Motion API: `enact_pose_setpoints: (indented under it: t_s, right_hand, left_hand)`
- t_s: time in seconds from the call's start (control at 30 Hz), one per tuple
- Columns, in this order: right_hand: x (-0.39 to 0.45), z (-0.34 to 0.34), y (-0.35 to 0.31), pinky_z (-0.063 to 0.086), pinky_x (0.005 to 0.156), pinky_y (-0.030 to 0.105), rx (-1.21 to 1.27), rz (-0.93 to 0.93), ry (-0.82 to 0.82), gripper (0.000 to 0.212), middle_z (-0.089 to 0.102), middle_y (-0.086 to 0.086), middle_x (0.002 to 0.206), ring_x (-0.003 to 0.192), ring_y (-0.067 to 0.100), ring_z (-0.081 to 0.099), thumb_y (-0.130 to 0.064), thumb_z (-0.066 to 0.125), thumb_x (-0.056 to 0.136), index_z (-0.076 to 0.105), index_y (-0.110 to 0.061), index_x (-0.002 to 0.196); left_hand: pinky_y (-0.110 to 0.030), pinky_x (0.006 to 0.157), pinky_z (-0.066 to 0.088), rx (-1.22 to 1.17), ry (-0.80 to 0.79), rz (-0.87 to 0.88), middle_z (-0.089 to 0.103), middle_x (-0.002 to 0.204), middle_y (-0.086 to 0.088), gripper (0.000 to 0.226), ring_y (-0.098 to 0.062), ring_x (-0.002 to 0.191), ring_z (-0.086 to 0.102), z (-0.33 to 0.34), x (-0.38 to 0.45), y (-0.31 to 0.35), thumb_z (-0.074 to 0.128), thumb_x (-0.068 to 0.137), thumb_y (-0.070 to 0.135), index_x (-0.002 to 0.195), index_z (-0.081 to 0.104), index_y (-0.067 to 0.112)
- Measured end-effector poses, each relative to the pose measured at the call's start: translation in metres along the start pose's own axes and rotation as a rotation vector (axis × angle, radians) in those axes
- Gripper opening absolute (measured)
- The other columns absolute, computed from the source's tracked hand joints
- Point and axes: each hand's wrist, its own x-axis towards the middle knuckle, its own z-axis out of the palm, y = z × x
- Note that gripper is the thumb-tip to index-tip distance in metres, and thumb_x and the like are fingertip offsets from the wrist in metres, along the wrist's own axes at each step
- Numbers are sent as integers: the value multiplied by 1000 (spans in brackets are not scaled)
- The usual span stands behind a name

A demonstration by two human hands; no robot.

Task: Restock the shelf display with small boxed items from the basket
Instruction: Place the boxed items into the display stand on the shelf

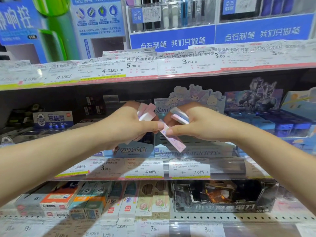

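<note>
Pink box: a long, slim pink-and-white box point(172, 136) hangs tilted between both hands, its upper end at the fingertips, its lower end pointing down and right over the front of the middle shelf.
Left hand: the left hand point(131, 124) pinches the upper end of the pink box with thumb and forefinger — the rest of its fingers curl round a small bunch of pale boxes point(146, 112), pink and white, which stick up above the knuckles.
Right hand: the right hand point(200, 124) pinches the same upper end from the other side, thumb tip touching the box just beside the left thumb; behind its fingers it grips 2 more boxes point(180, 115), 1 pale blue above 1 pink.
Display tray: a pale blue character-printed tray point(196, 150) stands on the middle shelf directly below and behind the hands — the pink box's lower end overlaps its front wall.
Middle shelf edge: a strip of price labels point(145, 168) runs under the tray.
Neighbours: a blue eraser display point(53, 119) sits to the left, a dark robot-printed display point(256, 100) to the right.
Lower shelf: rows of small boxed goods point(95, 202) and a black carton point(222, 195).
</note>
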Motion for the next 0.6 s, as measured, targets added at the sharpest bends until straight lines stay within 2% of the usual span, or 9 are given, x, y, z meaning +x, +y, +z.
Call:
enact_pose_setpoints:
  t_s: [0.07,0.13,0.2,0.23,0.33,0.4,0.47,0.53,0.6]
  right_hand:
    - [2,0,4,34,52,13,-22,-8,11,24,56,-2,68,53,-2,46,-35,63,83,62,-16,98]
    - [4,-2,7,40,72,3,41,-45,3,31,55,-26,83,71,-19,51,-27,62,85,55,-25,115]
    - [7,-4,11,41,97,13,118,-68,31,33,58,-32,91,91,-14,55,-18,61,87,54,-27,117]
    - [8,-5,14,43,100,24,129,-67,54,30,62,-24,94,95,-2,59,-17,61,86,56,-28,114]
    - [11,-2,19,47,85,27,89,-66,128,23,66,2,99,95,18,62,-18,60,86,58,-30,106]
    - [15,2,20,46,76,20,81,-54,189,23,65,-3,95,91,17,60,-17,61,86,56,-31,103]
    - [20,4,20,42,69,16,74,-36,297,22,60,-6,92,87,15,56,-15,63,84,53,-28,98]
    - [25,8,20,39,68,17,58,-30,394,21,56,-5,95,88,13,53,-14,65,82,51,-25,93]
    - [29,11,19,39,72,23,44,-18,443,22,55,-5,95,89,13,52,-16,66,81,49,-25,91]
  left_hand:
    - [-19,38,27,78,54,49,41,36,4,27,-14,40,35,1,-1,1,66,82,29,69,65,6]
    - [-22,47,38,320,98,169,57,52,-3,37,-15,50,50,-2,-2,-3,59,85,39,78,65,3]
    - [-35,60,43,527,53,282,63,70,-12,21,-25,64,55,-4,-5,-9,56,85,28,84,63,8]
    - [-35,60,42,609,20,320,60,69,-5,9,-21,64,54,-6,-7,-12,55,84,16,77,60,19]
    - [-33,58,43,780,8,327,59,77,8,40,-11,62,52,-11,-14,-13,53,78,4,67,40,40]
    - [-36,66,51,846,-18,336,67,97,3,42,-19,75,61,-12,-18,-15,52,80,7,100,56,44]
    - [-36,74,51,1003,-85,330,61,120,3,62,-23,96,61,-10,-18,-20,49,85,12,136,36,45]
    - [-33,75,48,1113,-139,304,49,138,6,69,-24,104,59,-7,-21,-17,45,87,14,139,21,52]
    - [-31,76,48,1094,-169,340,35,150,9,72,-23,110,60,-6,-23,-19,45,85,12,137,21,56]
